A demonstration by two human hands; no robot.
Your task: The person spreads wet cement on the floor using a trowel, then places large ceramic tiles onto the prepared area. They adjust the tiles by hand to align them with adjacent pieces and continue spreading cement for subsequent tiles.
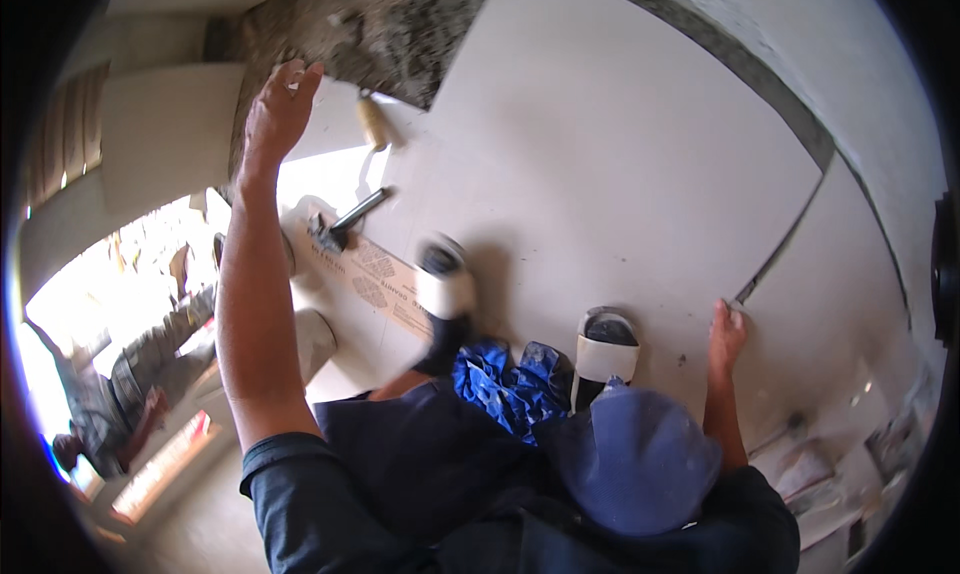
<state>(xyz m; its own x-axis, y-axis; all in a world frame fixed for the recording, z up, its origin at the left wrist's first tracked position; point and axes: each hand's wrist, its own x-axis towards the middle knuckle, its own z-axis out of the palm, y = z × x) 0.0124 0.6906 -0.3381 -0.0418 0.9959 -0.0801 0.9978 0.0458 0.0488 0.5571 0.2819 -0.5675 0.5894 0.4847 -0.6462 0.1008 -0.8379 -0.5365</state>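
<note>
My left arm reaches far forward on the left. My left hand (279, 114) hovers near wet grey mortar (430, 24), fingers apart and slightly bent, with nothing plainly in them. A trowel with a yellow handle (372, 124) rests to its right, its blade blurred against the mortar. Low on the right, my right hand (727, 336) is closed beside a narrow dark gap (790, 239) along the edge of a large pale tile (600, 144). What its fingers grip, if anything, is hidden. A hammer (345, 222) with a metal handle lies between my arms.
Under the hammer lies a printed cardboard strip (365, 279). My white-strapped sandals (607, 349) and a crumpled blue cloth (512, 386) are near my body. A white wall (840, 54) curves along the right. Another person (150, 374) is at the left, and debris (815, 474) lies lower right.
</note>
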